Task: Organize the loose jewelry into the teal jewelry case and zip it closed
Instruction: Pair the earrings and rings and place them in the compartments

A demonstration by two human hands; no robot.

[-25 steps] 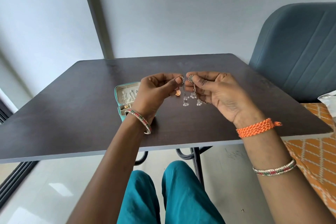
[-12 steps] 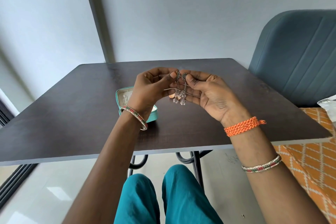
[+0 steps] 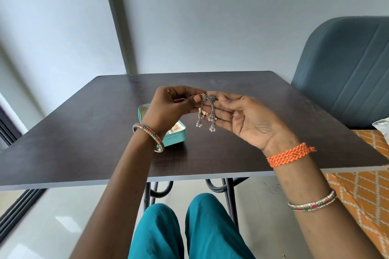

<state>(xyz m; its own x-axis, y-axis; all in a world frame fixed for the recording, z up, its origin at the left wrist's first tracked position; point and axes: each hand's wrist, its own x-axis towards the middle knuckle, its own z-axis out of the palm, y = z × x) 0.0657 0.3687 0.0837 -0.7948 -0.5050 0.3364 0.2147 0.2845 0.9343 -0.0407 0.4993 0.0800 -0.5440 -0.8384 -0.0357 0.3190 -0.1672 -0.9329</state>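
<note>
- Left hand [image 3: 172, 107] and right hand [image 3: 242, 115] each pinch an earring [image 3: 211, 111] top; the pair, apart a second ago, now hangs together.
- Paired, they look ready for the open case [image 3: 175, 135], near the table's [image 3: 84, 136] left edge.

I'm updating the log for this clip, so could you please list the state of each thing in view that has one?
teal jewelry case: open, unzipped, resting on the table, partly hidden behind the left wrist.
silver drop earrings: a pair, held up above the table, hanging down side by side.
left hand: pinches the top of one earring.
right hand: palm up, pinches the top of the other earring.
</note>
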